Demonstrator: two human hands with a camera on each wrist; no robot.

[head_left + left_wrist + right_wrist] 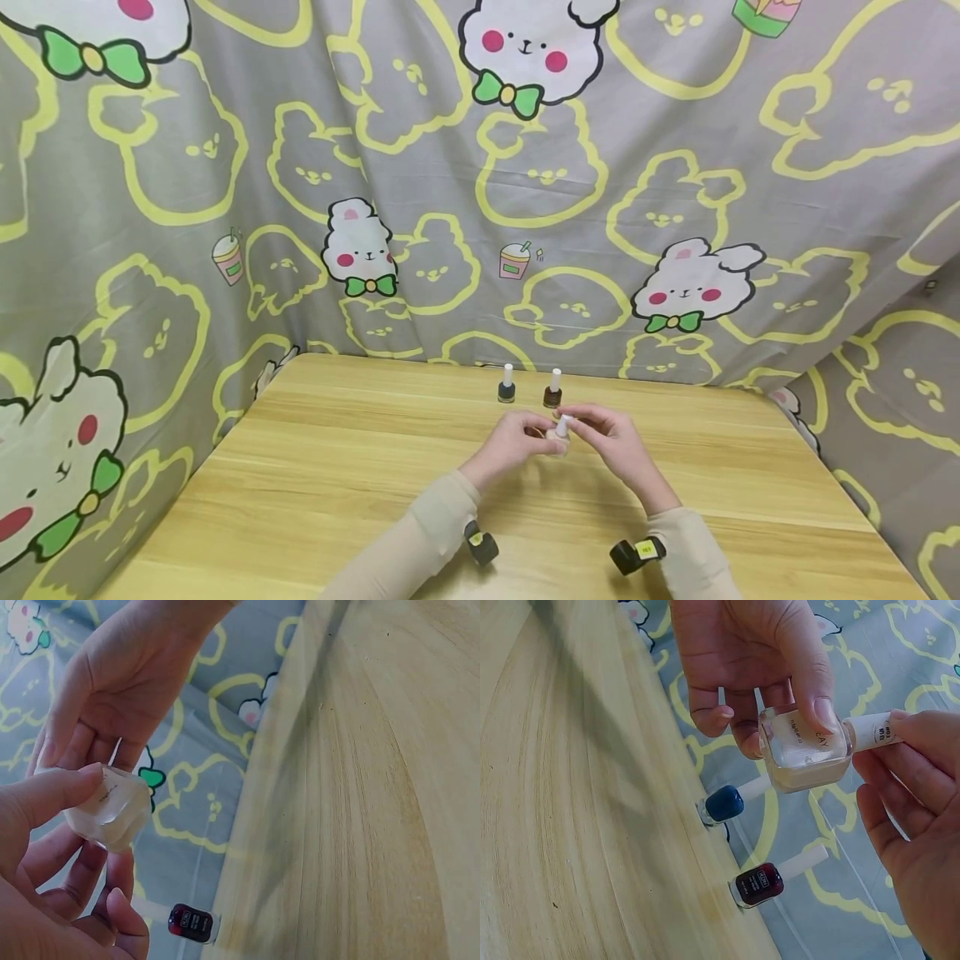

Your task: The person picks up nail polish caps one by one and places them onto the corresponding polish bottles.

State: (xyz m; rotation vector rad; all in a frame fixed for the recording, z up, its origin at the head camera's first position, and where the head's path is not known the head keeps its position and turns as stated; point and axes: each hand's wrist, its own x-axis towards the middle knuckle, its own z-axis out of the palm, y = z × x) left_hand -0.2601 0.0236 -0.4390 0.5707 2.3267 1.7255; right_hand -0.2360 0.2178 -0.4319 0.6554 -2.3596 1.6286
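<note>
A clear nail polish bottle with pale, milky polish [806,761] is held in the air above the table, tilted. My left hand [512,443] grips its glass body, thumb on the front label and fingers behind. The bottle's white cap [871,731] is pinched between thumb and fingers of my right hand [621,446]. In the right wrist view the cap sits at the bottle's neck; whether it is loosened I cannot tell. Beyond the hands, a dark blue nail polish bottle [506,391] and a dark red nail polish bottle [552,397] stand upright, both with white caps.
The light wooden table [300,467] reaches back to a grey curtain [450,183] printed with rabbits and yellow outlines. The two standing bottles are close to the table's far edge. Each wrist wears a black strapped camera.
</note>
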